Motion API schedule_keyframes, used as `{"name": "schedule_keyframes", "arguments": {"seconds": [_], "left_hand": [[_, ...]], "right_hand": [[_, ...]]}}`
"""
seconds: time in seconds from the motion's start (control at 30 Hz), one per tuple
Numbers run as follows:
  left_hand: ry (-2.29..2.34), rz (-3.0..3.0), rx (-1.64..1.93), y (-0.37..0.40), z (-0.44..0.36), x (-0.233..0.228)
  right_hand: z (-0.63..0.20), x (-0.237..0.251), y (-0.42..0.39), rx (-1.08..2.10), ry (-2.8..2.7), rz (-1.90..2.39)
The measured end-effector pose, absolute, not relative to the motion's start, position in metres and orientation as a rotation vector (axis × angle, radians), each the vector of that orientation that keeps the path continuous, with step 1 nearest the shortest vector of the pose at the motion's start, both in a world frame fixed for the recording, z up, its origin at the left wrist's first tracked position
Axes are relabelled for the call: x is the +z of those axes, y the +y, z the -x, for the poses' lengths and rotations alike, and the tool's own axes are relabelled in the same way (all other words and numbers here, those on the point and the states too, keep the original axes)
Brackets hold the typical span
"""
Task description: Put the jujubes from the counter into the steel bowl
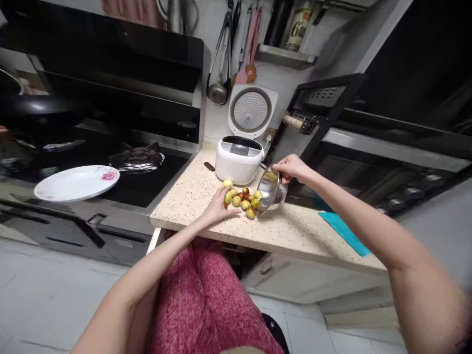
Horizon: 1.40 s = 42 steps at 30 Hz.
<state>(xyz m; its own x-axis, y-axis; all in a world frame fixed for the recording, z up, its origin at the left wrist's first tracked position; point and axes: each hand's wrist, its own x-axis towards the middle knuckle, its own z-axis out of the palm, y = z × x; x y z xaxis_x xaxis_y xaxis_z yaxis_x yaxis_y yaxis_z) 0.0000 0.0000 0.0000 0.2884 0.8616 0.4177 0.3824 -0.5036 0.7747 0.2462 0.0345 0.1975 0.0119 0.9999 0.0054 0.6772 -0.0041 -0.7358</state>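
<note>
My right hand [289,168] grips the rim of a shiny metal bowl [268,187], which is tipped on its side with its mouth toward the left. Several green and reddish-brown jujubes [245,202] lie in a loose pile on the speckled counter [206,194], in front of the bowl's mouth. At the left side of the pile is my left hand [218,205], fingers spread and curved around the nearest fruit. Whether a jujube sits under the palm is hidden. Right behind the pile stands a white rice cooker [238,164] with its lid raised.
A white flowered plate [73,186] is at the stove's front edge on the left. Beyond it are a gas burner [136,156] and a dark wok [33,110]. A teal cloth [344,231] lies on the counter to the right, beside a black oven [346,172]. Utensils [217,91] hang behind.
</note>
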Motion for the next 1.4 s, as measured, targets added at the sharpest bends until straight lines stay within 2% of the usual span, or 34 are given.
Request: {"name": "schedule_keyframes", "arguments": {"seconds": [0.27,0.4,0.5,0.63,1.0,1.23,1.4], "left_hand": [[1.097,-2.063,1.186,0.003,0.001,-0.002],[1.122,-2.157,1.329,-0.007,0.001,0.006],[0.755,-2.542,1.363,-0.020,-0.001,0.012],[0.339,-2.907,1.101,-0.034,-0.003,0.014],[0.693,-2.838,0.837,-0.052,0.015,0.011],[1.081,-2.722,0.933,-0.064,0.020,0.003],[1.252,-2.516,1.146,-0.067,0.016,0.008]], "right_hand": [[-0.252,0.200,0.031,0.741,-1.687,1.742],[-0.260,0.203,0.024,0.714,-1.654,1.729],[-0.273,0.203,0.012,0.695,-1.656,1.679],[-0.295,0.198,-0.011,0.713,-1.680,1.565],[-0.343,0.151,-0.062,0.968,-1.506,1.472],[-0.351,0.110,-0.067,1.217,-1.442,1.417],[-0.338,0.087,-0.063,1.325,-1.459,1.401]]}}
